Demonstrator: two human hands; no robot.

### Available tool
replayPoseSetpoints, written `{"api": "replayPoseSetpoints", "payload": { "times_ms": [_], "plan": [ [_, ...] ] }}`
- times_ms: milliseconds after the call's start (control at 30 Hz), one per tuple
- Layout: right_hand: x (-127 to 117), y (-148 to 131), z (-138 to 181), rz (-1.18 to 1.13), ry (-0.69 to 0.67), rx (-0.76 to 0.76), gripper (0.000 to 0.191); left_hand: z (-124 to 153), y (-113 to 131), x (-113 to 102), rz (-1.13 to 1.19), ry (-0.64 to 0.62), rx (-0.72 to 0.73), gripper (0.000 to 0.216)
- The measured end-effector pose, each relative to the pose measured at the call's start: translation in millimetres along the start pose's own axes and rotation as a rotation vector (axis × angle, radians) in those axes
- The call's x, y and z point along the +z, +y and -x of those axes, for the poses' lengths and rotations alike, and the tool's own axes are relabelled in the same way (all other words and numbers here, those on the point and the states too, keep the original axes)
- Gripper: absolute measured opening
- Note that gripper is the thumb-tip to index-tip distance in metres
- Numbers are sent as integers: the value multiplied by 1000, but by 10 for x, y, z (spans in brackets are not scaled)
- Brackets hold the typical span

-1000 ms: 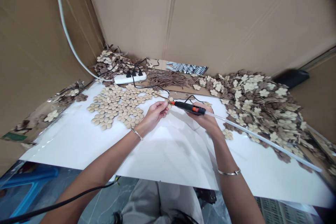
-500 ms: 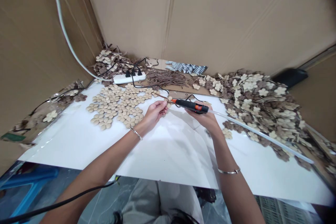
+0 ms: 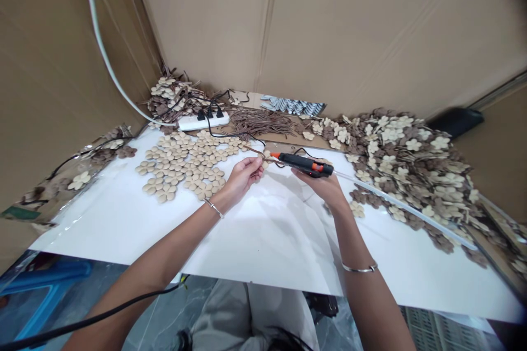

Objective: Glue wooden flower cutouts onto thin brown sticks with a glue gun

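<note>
My right hand (image 3: 319,184) is closed around a black and orange glue gun (image 3: 304,164), whose orange nozzle points left. A long translucent glue stick (image 3: 395,201) sticks out of its back end. Pinched in the fingers of my left hand (image 3: 247,173) are a beige flower piece (image 3: 266,160) and a thin brown cord (image 3: 254,149). The nozzle tip is right at this flower; whether it touches is too small to tell. Left of my left hand, many beige flower pieces (image 3: 181,162) lie flat on the white sheet (image 3: 259,230).
A white power strip (image 3: 203,121) with black plugs stands at the back left. Beside it lies a bundle of brown cords (image 3: 261,122). Brown and beige flowers (image 3: 405,159) are heaped at right. Cardboard walls (image 3: 321,27) enclose the back and sides.
The glue gun has shifted slightly right, its nozzle drawing back a little from my left fingers. More of the brown cord shows beside the flower. My left hand has stayed in place.
</note>
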State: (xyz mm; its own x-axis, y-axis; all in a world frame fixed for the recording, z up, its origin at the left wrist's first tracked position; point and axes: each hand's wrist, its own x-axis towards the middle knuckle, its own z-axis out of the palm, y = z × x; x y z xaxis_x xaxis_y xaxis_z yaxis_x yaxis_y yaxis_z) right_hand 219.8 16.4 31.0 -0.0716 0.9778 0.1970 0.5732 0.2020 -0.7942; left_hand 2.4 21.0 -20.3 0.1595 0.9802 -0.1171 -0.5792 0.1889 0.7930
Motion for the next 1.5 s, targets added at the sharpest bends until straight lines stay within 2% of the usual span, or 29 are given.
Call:
{"api": "replayPoseSetpoints", "payload": {
  "times_ms": [267,433,533,733,933,1200,1300,1367,1400,1500],
  "plan": [
    [-6,1,-6,9,17,0,32,12,27,21,-19,41,6,35],
    [31,138,-79,53,135,167,42,-21,25,-17,-138,136,116,35],
    [87,260,-182,216,129,222,40,-51,21,-46,-187,190,157,36],
    [180,308,-305,683,22,78,25,-53,28,-46,-266,197,195,35],
    [125,220,-255,844,33,129,29,-31,39,-25,-270,189,209,35],
    [51,328,-172,806,-71,61,41,-11,71,0,-270,161,207,35],
    [-9,257,-139,741,88,27,37,15,84,31,-298,158,208,33],
    [-18,136,-147,593,217,-3,27,35,82,53,-319,137,211,32],
    [-7,57,-164,493,239,-39,25,44,77,62,-329,122,212,32],
    [89,-212,-265,228,107,-197,25,67,55,82,-350,78,219,33]
  ]
}}
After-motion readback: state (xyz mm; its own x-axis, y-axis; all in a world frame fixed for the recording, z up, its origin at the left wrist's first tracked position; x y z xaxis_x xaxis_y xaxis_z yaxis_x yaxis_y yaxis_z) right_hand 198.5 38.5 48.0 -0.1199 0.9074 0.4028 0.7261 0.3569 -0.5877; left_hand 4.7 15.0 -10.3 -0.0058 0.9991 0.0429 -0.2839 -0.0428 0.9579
